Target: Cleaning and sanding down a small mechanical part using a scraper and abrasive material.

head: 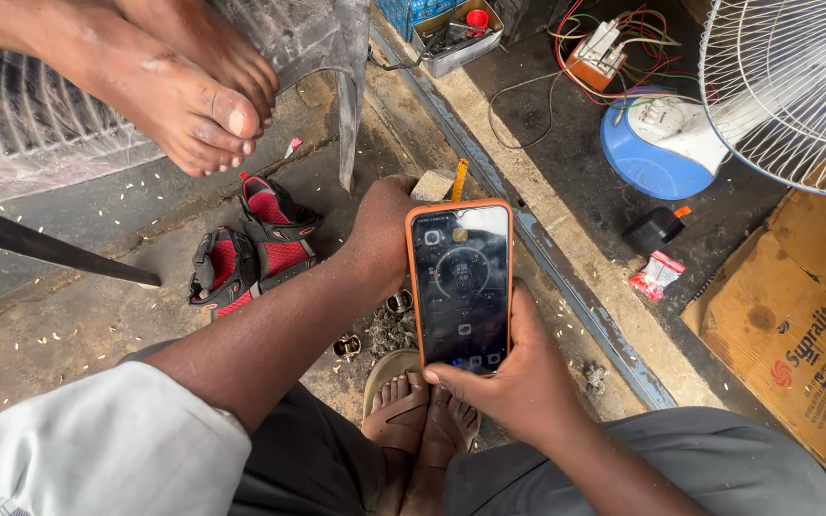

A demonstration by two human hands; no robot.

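The right hand (518, 377) grasps a smartphone with a dark lit screen in an orange case (461, 287) from below, its fingers wrapped around the lower right edge and its thumb lying across the bottom of the screen. The phone stands upright in the middle of the view, above the person's own sandalled feet (423, 420), which are crossed on the ground.

The left hand (384, 229) reaches past the phone's left edge. It is curled around a small pale wooden block (435, 184) that shows just above the phone's top, beside a thin orange stick (459, 179); how firmly it grips the block is hidden by the phone.

Just left of the phone, small shiny metal parts (375, 330) lie on the concrete floor (69, 315) among dark debris. Further left sits a pair of small red and black sandals (255, 244). Above them another person's bare feet (193, 86) rest on a translucent plastic chair (31, 124), and a long dark blade (59, 248) lies on the floor at the left.

To the right, beyond a metal floor rail (566, 287), stand a white wire-caged fan on a blue base (719, 115), tangled coloured wires (614, 48), a small black box (654, 229), a red and white sachet (657, 275) and a flattened brown cardboard box (795, 325).
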